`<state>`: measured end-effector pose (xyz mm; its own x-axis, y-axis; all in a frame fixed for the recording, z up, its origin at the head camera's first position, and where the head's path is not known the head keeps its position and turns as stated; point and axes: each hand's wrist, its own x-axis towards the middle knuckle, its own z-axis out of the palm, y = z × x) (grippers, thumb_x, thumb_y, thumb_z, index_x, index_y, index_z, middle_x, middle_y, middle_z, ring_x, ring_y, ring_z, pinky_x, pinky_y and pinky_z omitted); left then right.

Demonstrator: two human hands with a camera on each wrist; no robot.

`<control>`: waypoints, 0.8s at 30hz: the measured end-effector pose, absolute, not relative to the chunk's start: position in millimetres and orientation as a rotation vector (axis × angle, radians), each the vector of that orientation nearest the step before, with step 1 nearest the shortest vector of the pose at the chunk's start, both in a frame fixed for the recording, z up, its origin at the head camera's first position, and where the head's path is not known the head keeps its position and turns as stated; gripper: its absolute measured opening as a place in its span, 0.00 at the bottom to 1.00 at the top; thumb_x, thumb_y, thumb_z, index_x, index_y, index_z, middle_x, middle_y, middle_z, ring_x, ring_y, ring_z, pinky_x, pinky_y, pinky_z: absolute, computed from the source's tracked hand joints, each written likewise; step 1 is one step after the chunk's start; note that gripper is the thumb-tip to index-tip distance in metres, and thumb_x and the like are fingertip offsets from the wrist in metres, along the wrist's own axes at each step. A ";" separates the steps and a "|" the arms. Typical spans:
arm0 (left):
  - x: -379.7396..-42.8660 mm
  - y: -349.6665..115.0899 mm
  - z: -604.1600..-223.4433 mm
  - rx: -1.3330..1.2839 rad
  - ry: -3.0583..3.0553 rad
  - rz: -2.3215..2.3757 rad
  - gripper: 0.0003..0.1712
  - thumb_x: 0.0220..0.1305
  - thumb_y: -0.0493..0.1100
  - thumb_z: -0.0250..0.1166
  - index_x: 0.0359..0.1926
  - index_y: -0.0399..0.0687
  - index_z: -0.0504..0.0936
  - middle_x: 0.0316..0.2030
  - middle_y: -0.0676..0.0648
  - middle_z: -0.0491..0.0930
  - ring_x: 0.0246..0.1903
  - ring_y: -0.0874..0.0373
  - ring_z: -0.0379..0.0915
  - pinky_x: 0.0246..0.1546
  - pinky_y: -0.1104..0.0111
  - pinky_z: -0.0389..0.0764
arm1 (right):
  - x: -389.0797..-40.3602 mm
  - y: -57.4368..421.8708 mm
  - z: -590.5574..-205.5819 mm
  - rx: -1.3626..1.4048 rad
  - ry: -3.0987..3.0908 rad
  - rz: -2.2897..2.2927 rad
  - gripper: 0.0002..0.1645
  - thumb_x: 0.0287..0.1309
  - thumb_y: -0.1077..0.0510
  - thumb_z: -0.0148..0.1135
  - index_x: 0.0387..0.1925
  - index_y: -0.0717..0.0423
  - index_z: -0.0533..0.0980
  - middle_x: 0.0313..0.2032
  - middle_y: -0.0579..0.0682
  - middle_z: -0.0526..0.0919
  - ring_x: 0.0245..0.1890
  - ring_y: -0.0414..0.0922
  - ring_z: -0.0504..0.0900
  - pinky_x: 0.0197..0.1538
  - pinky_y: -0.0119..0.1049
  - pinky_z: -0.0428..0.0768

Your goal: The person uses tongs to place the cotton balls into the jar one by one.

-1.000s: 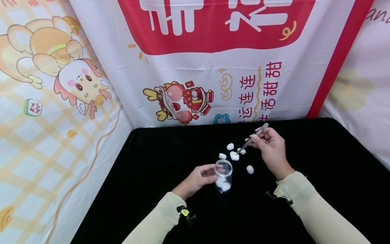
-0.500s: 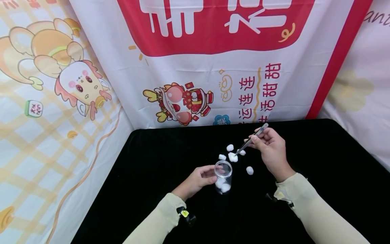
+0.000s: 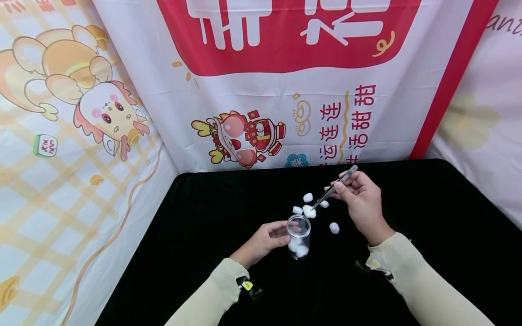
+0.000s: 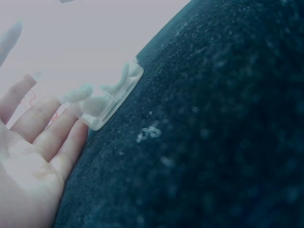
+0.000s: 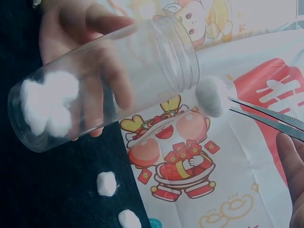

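Note:
My left hand [image 3: 263, 239] holds a clear, open-mouthed jar [image 3: 299, 232], thumb on the near side and fingers round the back. Inside, at its bottom, lie several white cotton balls [image 5: 50, 102]. My right hand [image 3: 363, 203] pinches metal tweezers [image 3: 335, 188] between thumb and fingers. At the tweezer tips is one cotton ball [image 5: 212, 96], just outside the jar's rim in the right wrist view. In the left wrist view, the fingers [image 4: 54, 137] lie along the jar's side, and the picture there is washed out.
Loose cotton balls lie on the black cloth [image 3: 195, 226]: one [image 3: 334, 227] right of the jar, others [image 3: 307, 197] behind it. A printed white curtain [image 3: 244, 99] hangs at the table's back edge, and a checked one [image 3: 61, 181] hangs on the left.
The right hand has moved the tweezers and cotton ball slightly left and toward the jar's mouth. My left hand and the jar have stayed almost in place.

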<state>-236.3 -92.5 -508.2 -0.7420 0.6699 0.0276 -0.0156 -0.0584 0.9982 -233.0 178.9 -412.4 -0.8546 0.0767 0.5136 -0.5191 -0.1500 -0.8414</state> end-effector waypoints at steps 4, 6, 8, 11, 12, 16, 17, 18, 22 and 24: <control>-236.2 -92.6 -507.8 0.694 1.737 1.850 0.25 0.69 0.42 0.60 0.65 0.42 0.71 0.60 0.44 0.75 0.61 0.52 0.69 0.60 0.59 0.70 | -231.2 178.5 -410.5 0.505 -1.729 2.051 0.10 0.62 0.67 0.61 0.44 0.65 0.72 0.36 0.57 0.84 0.36 0.48 0.87 0.39 0.40 0.83; -235.7 -92.8 -507.2 0.692 1.736 1.851 0.25 0.70 0.42 0.60 0.65 0.42 0.71 0.60 0.44 0.75 0.61 0.52 0.69 0.60 0.60 0.70 | -230.3 178.5 -409.5 0.508 -1.729 2.053 0.10 0.63 0.67 0.61 0.44 0.65 0.72 0.36 0.57 0.84 0.36 0.48 0.87 0.39 0.40 0.83; -235.4 -92.9 -506.8 0.694 1.739 1.849 0.25 0.70 0.42 0.60 0.65 0.42 0.71 0.60 0.44 0.75 0.61 0.52 0.69 0.60 0.59 0.70 | -229.4 178.2 -408.6 0.513 -1.728 2.053 0.10 0.63 0.67 0.61 0.44 0.65 0.72 0.36 0.57 0.84 0.36 0.48 0.87 0.39 0.40 0.83; -235.4 -93.1 -506.9 0.694 1.743 1.843 0.25 0.70 0.42 0.60 0.65 0.42 0.71 0.60 0.44 0.75 0.61 0.52 0.69 0.60 0.59 0.70 | -227.9 177.2 -407.5 0.526 -1.718 2.060 0.10 0.63 0.67 0.61 0.44 0.65 0.72 0.36 0.57 0.84 0.36 0.48 0.87 0.39 0.40 0.83; -235.3 -93.2 -506.8 0.694 1.744 1.841 0.25 0.70 0.42 0.60 0.65 0.42 0.71 0.60 0.44 0.75 0.61 0.53 0.69 0.60 0.59 0.70 | -227.5 176.7 -407.4 0.534 -1.715 2.061 0.10 0.63 0.68 0.61 0.44 0.65 0.72 0.36 0.57 0.84 0.36 0.48 0.87 0.39 0.40 0.83; -234.9 -93.6 -506.0 0.686 1.743 1.836 0.25 0.70 0.42 0.59 0.66 0.43 0.71 0.60 0.45 0.75 0.61 0.53 0.69 0.60 0.59 0.70 | -225.6 174.6 -406.5 0.565 -1.704 2.060 0.09 0.62 0.69 0.61 0.44 0.64 0.72 0.37 0.62 0.83 0.37 0.48 0.87 0.39 0.39 0.83; -234.8 -93.6 -505.7 0.686 1.742 1.836 0.25 0.70 0.42 0.59 0.66 0.43 0.71 0.60 0.45 0.75 0.61 0.53 0.69 0.60 0.59 0.70 | -225.3 174.2 -406.3 0.573 -1.700 2.061 0.09 0.62 0.69 0.60 0.44 0.64 0.72 0.37 0.64 0.82 0.37 0.48 0.86 0.39 0.38 0.83; -234.8 -93.6 -505.6 0.685 1.741 1.836 0.25 0.71 0.42 0.59 0.66 0.43 0.71 0.60 0.45 0.75 0.61 0.53 0.69 0.60 0.59 0.70 | -224.9 173.9 -406.1 0.578 -1.699 2.060 0.09 0.62 0.69 0.60 0.44 0.64 0.72 0.37 0.66 0.82 0.37 0.48 0.86 0.39 0.38 0.83; -235.1 -93.6 -505.3 0.689 1.742 1.836 0.24 0.71 0.42 0.59 0.66 0.43 0.71 0.60 0.45 0.75 0.61 0.53 0.69 0.60 0.59 0.70 | -223.8 173.0 -405.5 0.591 -1.690 2.064 0.09 0.62 0.69 0.61 0.44 0.64 0.72 0.37 0.65 0.82 0.37 0.48 0.86 0.38 0.38 0.84; -235.4 -93.6 -505.7 0.696 1.745 1.835 0.25 0.70 0.42 0.59 0.66 0.43 0.71 0.60 0.45 0.75 0.61 0.53 0.69 0.60 0.59 0.70 | -223.1 172.3 -405.3 0.595 -1.689 2.071 0.10 0.62 0.69 0.61 0.44 0.64 0.72 0.37 0.61 0.83 0.37 0.48 0.86 0.38 0.38 0.84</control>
